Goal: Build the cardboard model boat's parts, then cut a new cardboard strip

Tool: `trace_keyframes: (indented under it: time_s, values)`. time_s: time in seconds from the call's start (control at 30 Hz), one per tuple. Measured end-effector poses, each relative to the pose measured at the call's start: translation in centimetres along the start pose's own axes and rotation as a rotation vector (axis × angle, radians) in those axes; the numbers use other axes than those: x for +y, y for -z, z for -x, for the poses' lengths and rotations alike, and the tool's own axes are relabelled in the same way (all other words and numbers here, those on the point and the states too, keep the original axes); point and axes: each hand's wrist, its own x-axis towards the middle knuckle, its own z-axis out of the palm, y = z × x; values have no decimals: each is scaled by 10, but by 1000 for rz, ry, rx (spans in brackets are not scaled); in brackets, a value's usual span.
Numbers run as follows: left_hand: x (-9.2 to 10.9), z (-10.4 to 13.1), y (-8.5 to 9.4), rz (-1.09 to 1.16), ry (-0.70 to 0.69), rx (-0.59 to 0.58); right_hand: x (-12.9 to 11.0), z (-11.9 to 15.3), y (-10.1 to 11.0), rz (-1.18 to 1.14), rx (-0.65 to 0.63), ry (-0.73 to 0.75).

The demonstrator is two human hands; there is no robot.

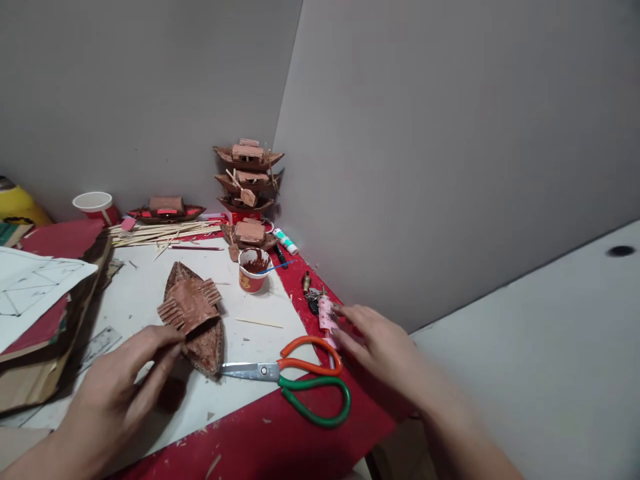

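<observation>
A brown model boat [203, 350] lies on the white board, its curved roof [193, 303] bearing ridged strips on both sides. My left hand [130, 383] pinches its near left side, thumb and forefinger closed at the edge below the roof. My right hand [375, 343] is at the right table edge, fingers apart, beside a pink patterned roll-like object [325, 312]; whether the fingertips touch it I cannot tell. Between the hands rest scissors [265, 371] with one orange and one green handle, the blade tips close to the boat's hull.
A paper cup [253, 283] of brown paint holds a blue stick. Thin wooden sticks [160, 233] and several finished boats [249, 157] stand behind. Keys [313, 298] and a white-green tube [286, 241] lie along the right wall. Papers and cardboard [40, 380] fill the left.
</observation>
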Motion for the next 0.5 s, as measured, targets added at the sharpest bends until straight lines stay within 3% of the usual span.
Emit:
trace_keyframes:
  time_s: [0.1,0.23,0.4,0.5]
  values:
    - [2,0,1,4,91,12,17,10,-3,59,-122,-62]
    - [2,3,-1,61,106,6,19,15,-7,105,-166,-29]
    - [-2,5,-3,125,144,37,22,13,-12,88,-145,-8]
    - [-5,5,-2,140,208,53,31,13,-16,89,-69,-16]
